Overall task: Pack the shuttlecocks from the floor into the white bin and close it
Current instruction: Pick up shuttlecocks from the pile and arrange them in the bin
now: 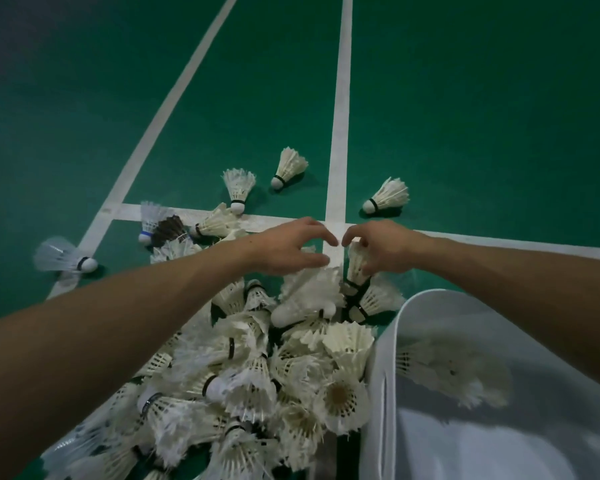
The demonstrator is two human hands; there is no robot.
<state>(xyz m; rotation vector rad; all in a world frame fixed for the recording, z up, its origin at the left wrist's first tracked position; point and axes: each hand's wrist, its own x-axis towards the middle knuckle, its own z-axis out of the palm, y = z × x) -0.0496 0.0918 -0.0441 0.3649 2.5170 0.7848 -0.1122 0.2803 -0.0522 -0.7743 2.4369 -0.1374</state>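
A big heap of white feather shuttlecocks (257, 368) lies on the green court floor in front of me. The white bin (388, 358) stands at the lower right with shuttlecocks (451, 368) showing dimly inside it. My right hand (381, 247) reaches over the far end of the heap, and its fingers curl round the feathers of a shuttlecock (355, 266) standing there. My left hand (291, 247) hovers beside it, fingers spread and loosely bent above the heap, holding nothing.
Loose shuttlecocks lie beyond the heap: one (288, 168) at the far middle, one (387, 195) to the right, one (238, 187) nearer, one (66, 258) far left, and a dark-feathered one (168, 230). White court lines (338, 133) cross the floor.
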